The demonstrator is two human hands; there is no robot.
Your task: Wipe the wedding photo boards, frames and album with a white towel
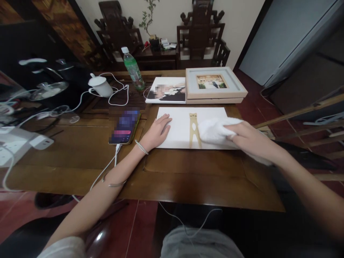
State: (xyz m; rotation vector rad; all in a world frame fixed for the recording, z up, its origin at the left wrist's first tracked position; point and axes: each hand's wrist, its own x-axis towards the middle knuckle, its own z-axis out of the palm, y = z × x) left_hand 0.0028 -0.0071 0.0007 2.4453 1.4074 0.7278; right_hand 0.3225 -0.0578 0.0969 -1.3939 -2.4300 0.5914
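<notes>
On the wooden table lies a flat white rectangular panel point(177, 125), with a tan cat-shaped piece point(192, 125) at its middle; whether that is a stand or a printed shape I cannot tell. My left hand point(158, 132) rests open on the panel's left edge, fingers stretched out. A white cloth point(215, 130) is bunched in my right hand point(251, 138), whose fingers are closed around it. The cloth touches the right half of the panel, beside the cat-shaped piece, and part of it hangs below my hand.
Behind the panel are a photo print point(169, 91) and stacked frames point(216, 84). A green bottle point(133, 70), a lidded white cup point(100, 86) and a charging phone point(125, 127) stand or lie left. Cables and a power strip point(16, 147) occupy the far left of the table point(188, 179).
</notes>
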